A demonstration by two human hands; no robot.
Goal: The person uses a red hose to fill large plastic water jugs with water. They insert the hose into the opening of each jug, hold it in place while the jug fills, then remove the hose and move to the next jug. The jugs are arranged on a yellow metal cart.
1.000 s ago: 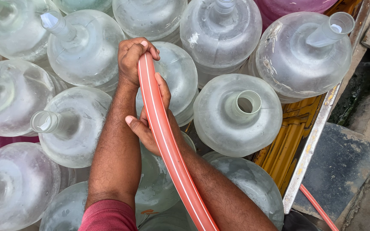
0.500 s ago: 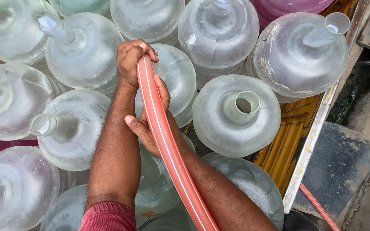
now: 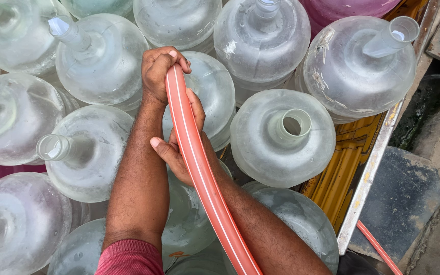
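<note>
Head view: left hand [image 3: 160, 71] clenched around orange hose [image 3: 199, 168] end; right hand [image 3: 182, 147] wrapped around hose below, above clear jug [image 3: 215, 97]

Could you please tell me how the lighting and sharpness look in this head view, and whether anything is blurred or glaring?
Head view: soft, even daylight with faint shadows; the hose, left hand and right hand are sharp; the clear water jugs show mild pale sheen but no harsh glare; the ground at the right edge is darker; jugs toward the frame edges appear to lean outward.
</note>
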